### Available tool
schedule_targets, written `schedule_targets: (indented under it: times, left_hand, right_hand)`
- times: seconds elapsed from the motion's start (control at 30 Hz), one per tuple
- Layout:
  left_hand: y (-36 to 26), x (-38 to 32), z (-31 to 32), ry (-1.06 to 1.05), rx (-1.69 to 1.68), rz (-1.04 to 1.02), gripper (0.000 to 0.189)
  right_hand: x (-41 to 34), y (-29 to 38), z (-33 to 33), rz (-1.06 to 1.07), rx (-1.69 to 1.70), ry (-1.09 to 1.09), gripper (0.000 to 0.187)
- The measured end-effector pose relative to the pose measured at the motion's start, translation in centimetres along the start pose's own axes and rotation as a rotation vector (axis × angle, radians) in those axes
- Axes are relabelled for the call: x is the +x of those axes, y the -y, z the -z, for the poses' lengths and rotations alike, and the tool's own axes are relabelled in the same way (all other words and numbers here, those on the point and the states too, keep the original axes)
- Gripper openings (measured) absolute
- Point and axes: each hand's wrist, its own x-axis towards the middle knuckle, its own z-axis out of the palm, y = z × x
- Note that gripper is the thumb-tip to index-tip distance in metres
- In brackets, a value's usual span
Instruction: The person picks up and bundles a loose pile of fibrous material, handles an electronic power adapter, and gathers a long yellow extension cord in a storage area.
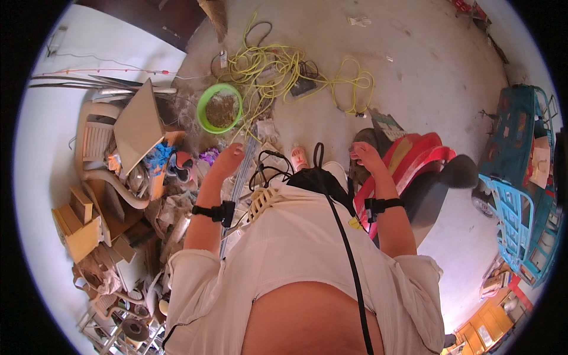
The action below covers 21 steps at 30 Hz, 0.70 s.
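Note:
My left hand (230,159) hangs loosely curled over a bundle of long metal strips (244,171), with nothing visible in it. My right hand (366,155) is held beside the red motor scooter (412,155), its fingers loosely bent and holding nothing that I can see. Between the hands, a black cord (341,222) runs down the front of my white shirt (306,239). Black cables (266,166) lie near my left side. A bright green basin (202,108) with brown and whitish loose matter inside stands ahead of my left hand.
A tangled yellow cable (284,66) spreads over the concrete floor (426,66) ahead, around a black box (304,85). Plastic chairs (97,137), a tilted board (140,128) and wooden pieces (82,230) crowd the left. A blue cargo vehicle (510,137) stands at right.

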Motion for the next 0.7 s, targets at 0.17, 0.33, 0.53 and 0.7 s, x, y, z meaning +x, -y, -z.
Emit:
schedule_targets:
  times: [0.17,0.33,0.53,0.7]
  left_hand:
    - [0.5,1.9,2.2,-0.094,-0.063,0.090,0.035]
    - [3.2,1.5,1.9,-0.177,-0.125,0.224,0.034]
    - [1.0,2.9,-1.0,-0.199,-0.330,0.421,0.030]
    - [-0.1,5.5,-4.8,-0.206,-0.460,0.477,0.026]
  right_hand:
    - [7.3,6.2,3.1,-0.038,-0.043,0.040,0.029]
    - [17.5,9.6,6.0,-0.102,-0.080,0.071,0.027]
    - [34.2,11.7,7.4,-0.260,-0.268,0.131,0.024]
    - [44.7,10.9,8.4,0.061,-0.472,0.204,0.020]
